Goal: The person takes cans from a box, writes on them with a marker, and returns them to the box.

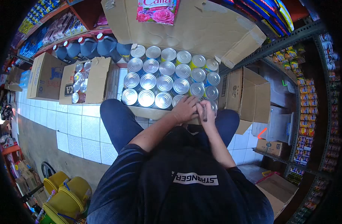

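Note:
Rows of silver-topped cans stand upright and close together in an open cardboard box between my knees. My left hand lies over the near row, fingers stretched out across the can lids. Just right of it, my right hand is closed around a slim, dark, pen-like object, held above the box's near right corner. The two hands almost touch. Fingers and palm hide part of the near-row cans, and the tip of the pen-like object cannot be made out.
A raised cardboard flap bears a pink Calla packet. At left are a box of cans and blue jugs. An open carton and metal shelving stand at right. Yellow buckets sit at lower left.

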{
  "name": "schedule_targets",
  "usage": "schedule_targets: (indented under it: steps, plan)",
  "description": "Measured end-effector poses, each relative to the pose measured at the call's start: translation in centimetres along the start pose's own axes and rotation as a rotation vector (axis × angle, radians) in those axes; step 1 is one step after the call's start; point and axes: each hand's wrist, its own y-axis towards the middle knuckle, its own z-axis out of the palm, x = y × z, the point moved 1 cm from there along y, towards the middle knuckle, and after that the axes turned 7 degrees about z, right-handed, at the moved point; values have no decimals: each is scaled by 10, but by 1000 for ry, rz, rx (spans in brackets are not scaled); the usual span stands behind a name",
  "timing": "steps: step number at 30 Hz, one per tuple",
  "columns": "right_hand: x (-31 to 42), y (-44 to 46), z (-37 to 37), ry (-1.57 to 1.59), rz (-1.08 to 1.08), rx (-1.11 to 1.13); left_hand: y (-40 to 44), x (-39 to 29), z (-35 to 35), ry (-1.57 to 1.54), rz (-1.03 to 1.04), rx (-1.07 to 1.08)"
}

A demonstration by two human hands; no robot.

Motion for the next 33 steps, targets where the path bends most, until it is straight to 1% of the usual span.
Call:
schedule_targets:
  steps: [1,3,4,6,7,8,10,12,13,14,15,16,17,18,19,21,22,24,27,28,30,31,33]
  plan:
    - [-8,-2,4,16,-31,-14,-1,0,1,15,20,36]
    - [-17,-5,9,48,-89,-33,-1,0,1,-4,-2,31]
    - [-20,-5,9,60,-50,-5,-3,0,1,6,2,38]
    - [-21,-5,7,31,-73,-9,-3,-3,-4,-10,-21,16]
    - [-21,-3,4,14,-87,-14,-3,-9,-18,-37,-50,-11]
    - [-22,1,2,67,-46,-44,-3,-13,-32,-64,-79,-39]
    - [-24,-1,-2,175,56,-100,13,-35,-107,-459,-83,-138]
    - [-18,4,-4,213,52,-196,25,-67,-195,-783,46,-94]
    - [-15,10,-5,232,47,-250,24,-80,-228,-865,196,-122]
    - [-16,16,-4,179,79,-246,24,-96,-257,-912,399,-114]
    - [-17,20,0,100,54,-267,22,-112,-262,-1188,472,-274]
    - [-20,26,6,22,26,-287,21,-128,-268,-1437,589,-424]
    - [-24,31,12,-57,-4,-303,22,-136,-283,-1492,622,-375]
    - [-37,33,22,-141,-115,-331,23,-144,-298,-1546,653,-323]
    - [-44,34,26,-150,-133,-344,23,-152,-305,-1556,649,-316]
    - [-49,37,31,-167,-175,-370,28,-161,-304,-1555,681,-427]
    - [-48,36,29,-165,-169,-354,36,-168,-296,-1546,717,-545]
    - [-49,37,29,-160,-177,-354,42,-174,-288,-1511,777,-660]
    - [-47,35,26,-164,-184,-347,46,-176,-288,-1452,813,-605]
    - [-44,34,25,-165,-185,-346,48,-176,-293,-1437,807,-555]
    - [-42,35,25,-146,-180,-343,50,-177,-298,-1310,801,-546]
    - [-42,35,24,-138,-177,-343,51,-177,-299,-1199,803,-582]
    - [-47,36,27,-140,-183,-355,54,-186,-303,-1048,641,-714]
